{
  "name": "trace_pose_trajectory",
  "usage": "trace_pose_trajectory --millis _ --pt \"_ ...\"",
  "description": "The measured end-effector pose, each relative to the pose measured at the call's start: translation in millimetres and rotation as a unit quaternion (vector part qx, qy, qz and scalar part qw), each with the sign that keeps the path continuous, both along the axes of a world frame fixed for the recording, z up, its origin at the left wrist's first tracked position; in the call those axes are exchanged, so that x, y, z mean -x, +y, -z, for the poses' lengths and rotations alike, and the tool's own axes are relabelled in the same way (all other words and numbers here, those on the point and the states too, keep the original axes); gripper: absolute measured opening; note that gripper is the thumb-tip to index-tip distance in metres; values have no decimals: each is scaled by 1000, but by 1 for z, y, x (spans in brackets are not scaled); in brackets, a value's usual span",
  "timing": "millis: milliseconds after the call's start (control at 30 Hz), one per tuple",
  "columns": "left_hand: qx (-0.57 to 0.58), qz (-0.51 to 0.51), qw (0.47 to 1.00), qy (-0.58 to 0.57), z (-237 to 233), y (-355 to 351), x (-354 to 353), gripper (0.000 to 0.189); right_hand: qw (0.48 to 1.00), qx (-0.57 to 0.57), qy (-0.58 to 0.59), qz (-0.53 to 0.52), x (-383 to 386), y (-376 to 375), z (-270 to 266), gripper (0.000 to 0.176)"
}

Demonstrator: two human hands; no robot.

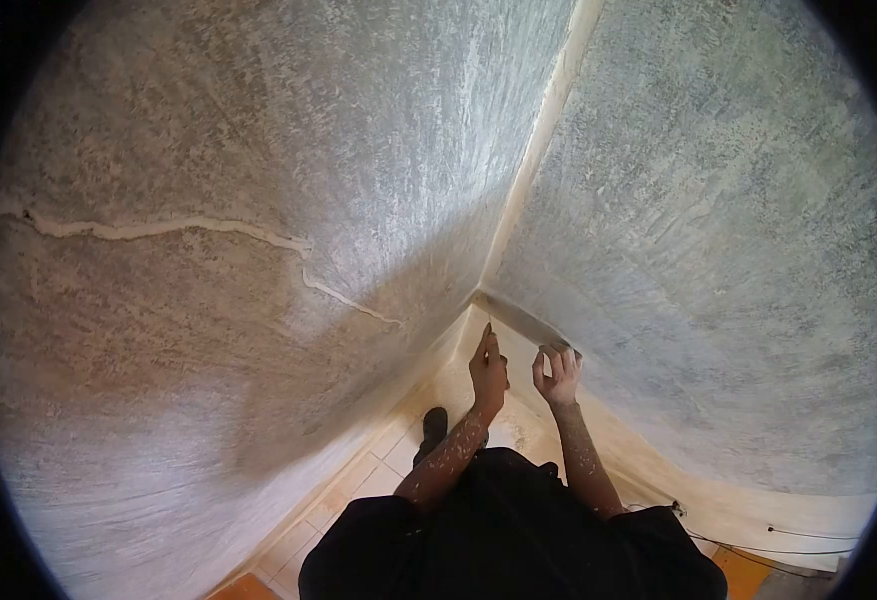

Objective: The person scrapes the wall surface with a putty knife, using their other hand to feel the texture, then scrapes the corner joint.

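My left hand [488,372] is raised just below the corner where the two plastered walls meet. Its fingers are closed around something thin whose tip points up toward the corner; what it is, I cannot make out. To its right, my right hand [558,374] is at the lower edge of the right wall [698,230], with thumb and fingers curled toward each other. A dark, thin edge shows by its fingertips, too small to name. White specks cover both forearms. A pale strip [533,150] runs up the corner between the walls.
The left wall [178,330] has a long pale filled crack [188,224]. Below are floor tiles [368,475] and a dark shoe [434,426]. Thin dark cables [808,535] hang at the lower right, near an orange patch [740,574].
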State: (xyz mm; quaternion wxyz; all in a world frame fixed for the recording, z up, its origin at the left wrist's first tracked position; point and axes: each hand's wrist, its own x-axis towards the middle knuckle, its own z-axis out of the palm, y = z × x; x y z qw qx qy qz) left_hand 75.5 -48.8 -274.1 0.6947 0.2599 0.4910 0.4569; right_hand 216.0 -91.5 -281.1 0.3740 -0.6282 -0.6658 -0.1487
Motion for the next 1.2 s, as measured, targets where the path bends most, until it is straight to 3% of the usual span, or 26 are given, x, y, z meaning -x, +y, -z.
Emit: trace_pose_trajectory --millis 100,533,667,767,867,967,1200 --pt "1 21 998 62 -18 12 7 47 1000 13 -11 0 -2 -1 0 25" --pt "9 48 999 12 -47 -2 7 50 1000 -2 -8 5 -3 0 -5 27" --pt "-46 1 997 66 -15 10 5 52 1000 0 5 3 3 0 -1 26" --pt "37 71 997 -8 23 12 14 54 1000 3 3 6 1 -3 -3 26" --pt "-11 168 985 26 81 21 31 54 1000 1 10 5 2 1 -3 26" --pt "45 197 979 -40 75 29 53 57 1000 0 10 12 1 0 0 27" --pt "71 266 945 -179 129 46 76 45 999 0 2 33 4 0 1 27"
